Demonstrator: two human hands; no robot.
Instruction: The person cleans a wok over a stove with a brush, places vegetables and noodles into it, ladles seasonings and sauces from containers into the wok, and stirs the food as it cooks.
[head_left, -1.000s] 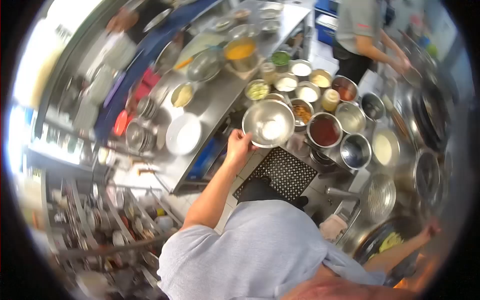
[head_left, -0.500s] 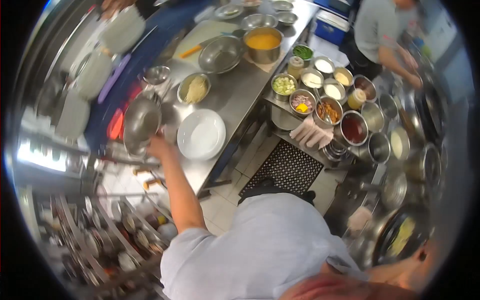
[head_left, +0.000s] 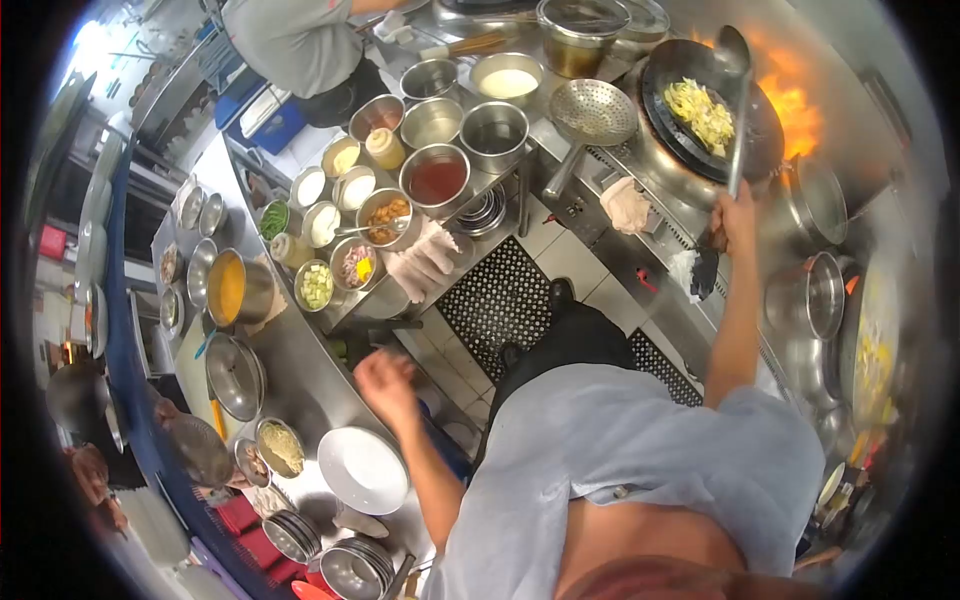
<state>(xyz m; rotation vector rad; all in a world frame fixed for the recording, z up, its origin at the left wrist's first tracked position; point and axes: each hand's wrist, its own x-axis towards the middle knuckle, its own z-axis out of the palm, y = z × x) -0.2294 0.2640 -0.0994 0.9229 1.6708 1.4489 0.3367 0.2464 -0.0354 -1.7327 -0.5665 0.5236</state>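
My right hand [head_left: 736, 222] grips the long handle of a metal ladle [head_left: 742, 130]. The ladle's bowl is up at the far side of a dark wok [head_left: 660, 100]. Pale yellow chopped food [head_left: 700, 115] lies in the wok, and flames [head_left: 795, 105] rise beside it on the right. Over the edge of the steel counter hangs my left hand [head_left: 386, 385], smeared by motion, with no object visible in it. Its fingers look partly bent. Nearest to it is a white plate [head_left: 363, 470] on the counter.
Several pots and tubs stand ahead, among them a red sauce pot [head_left: 436, 180] and a pan of orange liquid [head_left: 240, 290]. A strainer [head_left: 592, 112] rests left of the wok. Another person [head_left: 290, 50] stands at the back. A perforated mat [head_left: 495, 310] covers the floor.
My view has turned toward the stove. My left hand has come away from the metal bowl on the counter. The ladle in my right hand and flames beside the wok now show.
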